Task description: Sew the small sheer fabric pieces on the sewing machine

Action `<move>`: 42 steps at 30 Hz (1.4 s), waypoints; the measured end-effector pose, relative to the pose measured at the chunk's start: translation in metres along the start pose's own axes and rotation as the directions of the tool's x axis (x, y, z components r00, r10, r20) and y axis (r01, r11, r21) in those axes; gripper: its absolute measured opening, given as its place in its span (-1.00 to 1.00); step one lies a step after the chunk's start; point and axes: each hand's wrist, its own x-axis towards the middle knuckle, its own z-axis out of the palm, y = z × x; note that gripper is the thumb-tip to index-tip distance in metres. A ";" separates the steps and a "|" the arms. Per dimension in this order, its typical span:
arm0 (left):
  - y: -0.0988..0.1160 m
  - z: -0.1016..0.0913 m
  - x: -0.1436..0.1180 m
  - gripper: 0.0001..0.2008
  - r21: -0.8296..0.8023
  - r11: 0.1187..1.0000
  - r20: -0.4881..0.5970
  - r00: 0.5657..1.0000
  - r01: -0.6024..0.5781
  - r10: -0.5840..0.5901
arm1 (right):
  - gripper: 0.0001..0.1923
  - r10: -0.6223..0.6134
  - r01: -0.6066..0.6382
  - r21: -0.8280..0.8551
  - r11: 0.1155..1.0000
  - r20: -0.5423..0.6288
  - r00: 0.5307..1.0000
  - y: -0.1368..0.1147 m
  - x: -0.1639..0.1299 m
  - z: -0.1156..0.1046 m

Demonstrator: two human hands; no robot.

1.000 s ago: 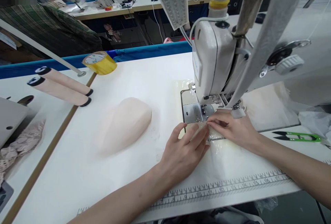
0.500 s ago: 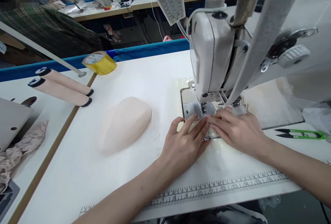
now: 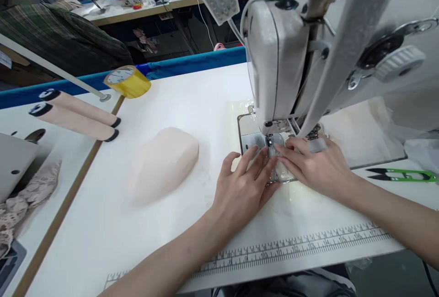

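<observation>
Both hands are at the needle area of a white sewing machine (image 3: 279,59). My left hand (image 3: 240,192) rests just left of the presser foot (image 3: 269,140), fingers spread and bent, their tips by the metal needle plate (image 3: 248,141). From the other side, my right hand (image 3: 318,164) reaches in with thumb and forefinger close together beside the foot. A clear, shiny strip (image 3: 283,171) shows between the hands; whether it is loose or stuck to the plate I cannot tell. Whatever the right fingertips pinch is hidden. A pale beige moulded cup (image 3: 168,164) lies left of my left hand.
Green thread snips (image 3: 404,175) and pale sheer fabric (image 3: 363,128) lie to the right. Left are a yellow tape roll (image 3: 135,82), two beige thread spools (image 3: 78,119) and lace (image 3: 37,192). A printed ruler (image 3: 291,246) follows the front edge. Another person (image 3: 68,41) sits beyond.
My left fingertips have drawn slightly away from the right ones, uncovering the presser foot and the clear strip. The right hand stays beside the foot. The view has shifted slightly.
</observation>
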 end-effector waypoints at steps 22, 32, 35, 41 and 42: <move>0.000 0.003 0.002 -0.61 -0.017 1.000 0.018 1.000 0.024 -0.023 | -0.72 -0.026 0.025 -0.013 1.000 -0.038 0.999 0.002 0.000 0.007; 0.000 0.002 0.003 -0.62 -0.017 0.999 0.032 0.999 0.028 -0.027 | -0.74 -0.017 0.018 0.026 1.000 -0.023 1.000 0.004 -0.001 0.007; 0.000 0.002 0.003 -0.62 -0.021 0.999 0.036 0.999 0.027 -0.026 | -0.72 -0.019 0.019 0.024 1.000 -0.012 1.000 0.004 -0.001 0.006; 0.000 0.002 0.003 -0.62 -0.016 1.000 0.043 0.999 0.026 -0.026 | -0.75 0.005 -0.004 0.020 1.000 -0.056 0.998 0.004 0.000 0.004; 0.000 0.002 0.003 -0.62 -0.018 1.000 0.042 0.999 0.025 -0.024 | -0.76 0.002 -0.001 0.015 1.000 -0.053 0.999 0.004 0.001 0.004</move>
